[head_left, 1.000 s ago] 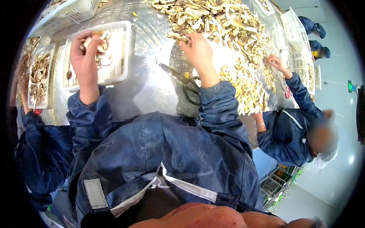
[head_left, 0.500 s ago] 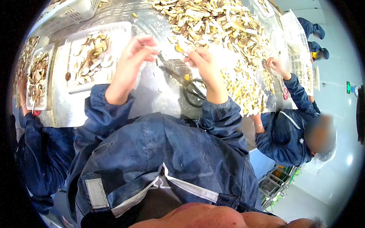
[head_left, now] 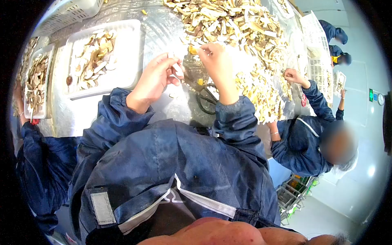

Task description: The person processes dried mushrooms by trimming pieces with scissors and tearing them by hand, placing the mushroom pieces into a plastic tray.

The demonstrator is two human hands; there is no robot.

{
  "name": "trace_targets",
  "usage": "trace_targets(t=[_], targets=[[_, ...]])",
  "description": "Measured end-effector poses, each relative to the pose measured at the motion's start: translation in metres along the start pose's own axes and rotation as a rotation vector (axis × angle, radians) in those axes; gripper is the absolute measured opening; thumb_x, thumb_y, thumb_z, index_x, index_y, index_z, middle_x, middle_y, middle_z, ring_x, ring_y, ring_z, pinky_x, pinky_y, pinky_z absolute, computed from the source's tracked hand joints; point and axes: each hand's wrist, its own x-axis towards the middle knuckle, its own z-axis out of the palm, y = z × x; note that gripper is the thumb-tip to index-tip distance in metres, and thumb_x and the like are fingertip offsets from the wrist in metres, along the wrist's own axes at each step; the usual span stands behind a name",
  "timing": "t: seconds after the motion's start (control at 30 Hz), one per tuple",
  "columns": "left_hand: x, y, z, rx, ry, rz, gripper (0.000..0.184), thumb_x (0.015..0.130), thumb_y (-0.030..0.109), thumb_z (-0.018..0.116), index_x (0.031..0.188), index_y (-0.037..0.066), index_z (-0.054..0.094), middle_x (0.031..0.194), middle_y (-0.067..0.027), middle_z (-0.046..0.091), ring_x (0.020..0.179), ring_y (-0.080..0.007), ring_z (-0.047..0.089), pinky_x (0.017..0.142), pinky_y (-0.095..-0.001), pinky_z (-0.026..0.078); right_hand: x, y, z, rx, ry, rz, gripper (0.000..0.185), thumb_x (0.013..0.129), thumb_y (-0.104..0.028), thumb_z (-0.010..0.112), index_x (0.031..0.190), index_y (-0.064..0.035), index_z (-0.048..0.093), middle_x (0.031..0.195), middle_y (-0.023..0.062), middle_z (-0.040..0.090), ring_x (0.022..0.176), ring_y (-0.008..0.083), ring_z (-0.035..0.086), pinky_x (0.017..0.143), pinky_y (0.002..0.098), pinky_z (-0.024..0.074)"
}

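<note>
Between the thumb and fingers of my left hand (head_left: 153,81) is a pale mushroom slice (head_left: 177,69). My right hand (head_left: 218,67) has its fingers curled together at the near left edge of a large heap of sliced mushrooms (head_left: 228,24); what they pinch, if anything, I cannot make out. A pair of scissors with black handles (head_left: 205,105) lies on the metal table (head_left: 163,112) under and between my hands, partly covered by them. Left of my left hand stands a white plastic tray (head_left: 136,41) with mushroom slices (head_left: 94,57) in it.
A white perforated basket (head_left: 65,18) stands at the far left. Beside it is a smaller tray (head_left: 50,61) of slices. A co-worker's hand (head_left: 296,76) reaches to the heap's right side, near more white baskets (head_left: 316,41). Another person's sleeve (head_left: 41,163) is at my left.
My left hand has moved right and down, its fingers closing around a pale mushroom slice. My right hand has shifted slightly up and left at the heap's edge.
</note>
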Motion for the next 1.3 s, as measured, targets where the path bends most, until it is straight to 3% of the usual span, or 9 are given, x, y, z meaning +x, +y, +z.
trace_targets(t=[0.03,0.23,0.43,0.53,0.73,0.93,0.97,1.2,1.3], targets=[[-0.001,0.001,-0.001,0.008,-0.002,-0.004,0.02,0.101,0.023,0.052,0.111,0.007,0.059,0.09,-0.0047,0.066,0.075,-0.0147,0.063,0.063,-0.0265,0.049,0.001,0.001,0.004,-0.043,0.013,-0.01,0.021,0.084,-0.022,0.072,0.095,-0.004,0.073,0.089,0.0156,0.068,0.081,0.0321,0.066,0.073,0.04,0.0521],[-0.005,0.009,-0.003,-0.001,0.059,0.033,0.023,0.098,0.023,0.057,0.113,0.005,0.058,0.084,-0.0052,0.063,0.072,-0.0157,0.063,0.058,-0.0286,0.05,-0.002,0.006,0.016,-0.116,-0.037,-0.134,0.019,0.083,-0.021,0.073,0.089,-0.0037,0.07,0.085,0.0134,0.067,0.076,0.03,0.064,0.067,0.0391,0.0501],[-0.005,0.007,0.005,-0.013,0.106,0.011,0.024,0.097,0.024,0.062,0.113,0.007,0.058,0.079,-0.0021,0.059,0.067,-0.0124,0.06,0.054,-0.0263,0.046,-0.008,-0.007,-0.006,0.472,-0.384,0.279,0.017,0.089,-0.018,0.071,0.087,-0.0018,0.067,0.07,0.0027,0.064,0.06,0.0112,0.056,0.056,0.0265,0.0442],[-0.006,0.007,0.012,0.126,0.074,0.104,0.021,0.097,0.024,0.063,0.111,0.008,0.059,0.078,0.0,0.058,0.064,-0.0096,0.057,0.052,-0.0233,0.043,-0.015,-0.026,-0.015,0.704,-0.491,0.351,0.018,0.086,-0.019,0.074,0.086,-0.0014,0.069,0.07,-0.0027,0.061,0.065,0.0052,0.052,0.055,0.0244,0.0407],[-0.003,0.004,-0.003,0.142,0.067,0.091,0.015,0.097,0.022,0.063,0.102,0.009,0.06,0.08,-0.0008,0.06,0.062,-0.0085,0.056,0.052,-0.0226,0.043,-0.003,-0.031,-0.023,0.606,-0.621,0.235,0.02,0.091,-0.02,0.073,0.091,0.0001,0.07,0.074,0.0003,0.066,0.067,0.0052,0.058,0.059,0.022,0.0452],[0.001,0.005,-0.007,-0.045,0.093,0.089,0.007,0.097,0.016,0.057,0.099,0.009,0.056,0.097,-0.0105,0.07,0.067,-0.0129,0.063,0.055,-0.026,0.048,0.038,-0.012,0.026,-0.125,-0.07,-0.156,0.02,0.085,-0.023,0.071,0.09,-0.0038,0.074,0.079,0.0118,0.071,0.07,0.026,0.069,0.064,0.0354,0.0528],[0.002,0.004,-0.008,-0.051,0.085,0.096,0.008,0.097,0.015,0.056,0.101,0.008,0.055,0.098,-0.0115,0.07,0.068,-0.0139,0.063,0.055,-0.026,0.048,0.04,-0.012,0.032,-0.16,-0.078,-0.194,0.02,0.083,-0.024,0.068,0.086,-0.0053,0.074,0.084,0.0162,0.07,0.075,0.0354,0.068,0.067,0.0422,0.0541],[-0.002,0.009,-0.002,-0.164,0.049,0.064,0.025,0.098,0.012,0.052,0.121,0.004,0.052,0.108,-0.0146,0.068,0.084,-0.019,0.066,0.065,-0.0282,0.053,0.004,-0.013,0.028,-0.355,-0.135,-0.274,0.02,0.081,-0.021,0.067,0.075,-0.0026,0.069,0.077,0.0165,0.068,0.07,0.0357,0.069,0.065,0.0447,0.0552],[-0.008,0.014,0.011,-0.234,0.046,0.036,0.029,0.098,0.012,0.052,0.125,0.003,0.052,0.109,-0.0142,0.066,0.088,-0.0199,0.066,0.069,-0.0282,0.054,-0.024,-0.016,-0.015,-0.092,-0.197,0.103,0.022,0.08,-0.022,0.07,0.082,0.0003,0.07,0.079,0.0182,0.07,0.071,0.0371,0.069,0.067,0.0426,0.0557]])
